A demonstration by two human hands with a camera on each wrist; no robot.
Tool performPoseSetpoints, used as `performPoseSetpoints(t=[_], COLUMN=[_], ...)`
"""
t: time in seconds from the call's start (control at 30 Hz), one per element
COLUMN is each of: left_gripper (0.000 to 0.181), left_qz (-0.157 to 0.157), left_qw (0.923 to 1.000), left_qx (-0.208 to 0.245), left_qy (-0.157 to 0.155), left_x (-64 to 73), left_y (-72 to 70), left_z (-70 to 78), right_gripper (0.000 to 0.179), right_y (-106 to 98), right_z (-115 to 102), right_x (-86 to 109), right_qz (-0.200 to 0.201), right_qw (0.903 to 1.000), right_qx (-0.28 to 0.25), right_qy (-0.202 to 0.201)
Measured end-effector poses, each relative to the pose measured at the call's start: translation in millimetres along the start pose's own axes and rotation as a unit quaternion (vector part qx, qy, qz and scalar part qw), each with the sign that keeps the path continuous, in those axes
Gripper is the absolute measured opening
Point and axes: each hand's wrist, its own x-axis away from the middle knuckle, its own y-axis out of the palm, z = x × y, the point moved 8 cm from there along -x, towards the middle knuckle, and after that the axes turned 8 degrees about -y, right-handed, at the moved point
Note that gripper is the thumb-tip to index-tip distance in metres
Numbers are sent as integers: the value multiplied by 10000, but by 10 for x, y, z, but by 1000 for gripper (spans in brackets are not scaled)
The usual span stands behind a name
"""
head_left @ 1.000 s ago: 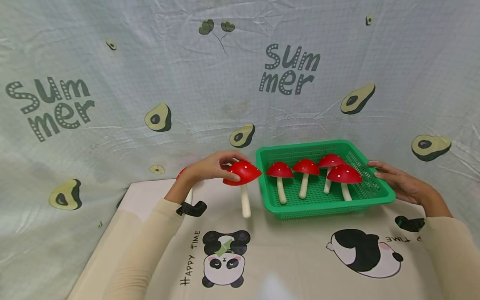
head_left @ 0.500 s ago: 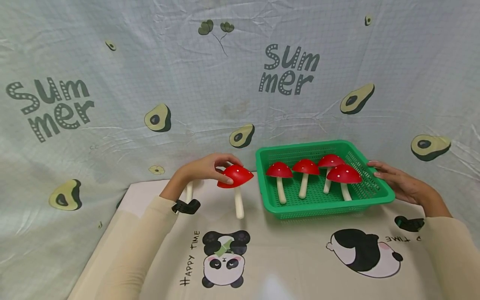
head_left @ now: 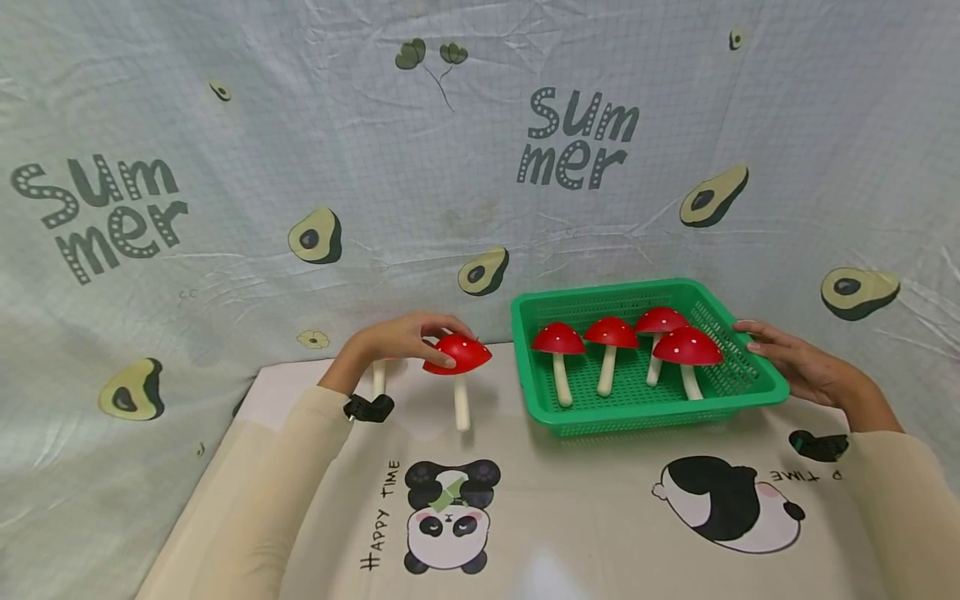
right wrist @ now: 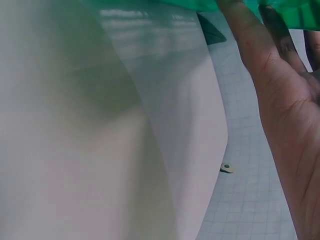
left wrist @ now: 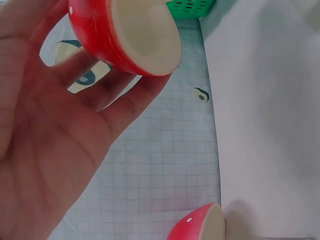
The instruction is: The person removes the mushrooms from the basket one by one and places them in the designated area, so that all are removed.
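Note:
My left hand [head_left: 408, 340] grips a toy mushroom [head_left: 462, 400] by its red, white-dotted cap, the pale stem pointing down, left of the basket. In the left wrist view the fingers curl round the red cap [left wrist: 95, 37], whose pale hollow underside shows. Partly hidden behind the left wrist is another mushroom [head_left: 378, 379]; its red cap [left wrist: 192, 227] appears low in the left wrist view. At the right end of a green plastic basket [head_left: 652, 414], my right hand [head_left: 802, 367] holds the rim. Several similar mushrooms [head_left: 611, 333] lie inside the basket.
A pale cloth with printed pandas [head_left: 448, 533] covers the table. Behind it hangs a light curtain [head_left: 420, 200] with avocado and lettering prints, close to the basket's back side. Dark straps circle both wrists.
My left hand has moved to the left with the mushroom, away from the basket, and slightly down at the wrist. The right hand and the basket stay in place.

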Motion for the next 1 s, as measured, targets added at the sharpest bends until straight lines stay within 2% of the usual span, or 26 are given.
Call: performPoseSetpoints(t=[0.13, 0.23, 0.47, 0.6, 0.87, 1.0], left_gripper=[44, 45, 45, 45, 44, 45], left_qz=[-74, -160, -127, -92, -4, 68], left_qw=[9997, 9994, 9993, 9991, 9986, 9981], left_qx=[-221, -263, -238, -274, -306, -322], left_qy=[-117, -169, -248, -316, -438, -523], left_x=[8, 8, 5, 6, 28, 45], left_y=[30, 66, 90, 107, 119, 104], left_z=[-37, -52, -107, -148, -160, -200], right_gripper=[34, 33, 35, 33, 32, 32], right_y=[-7, -6, 7, -12, -87, -101], right_z=[16, 9, -65, -50, -44, -25], right_x=[14, 28, 19, 15, 39, 30], right_qz=[215, 303, 311, 453, 865, 870], right_qw=[9986, 9965, 9941, 9922, 9827, 9842], right_qx=[477, 761, 849, 953, 1441, 1365], right_qy=[15, -145, -603, -660, -783, -715])
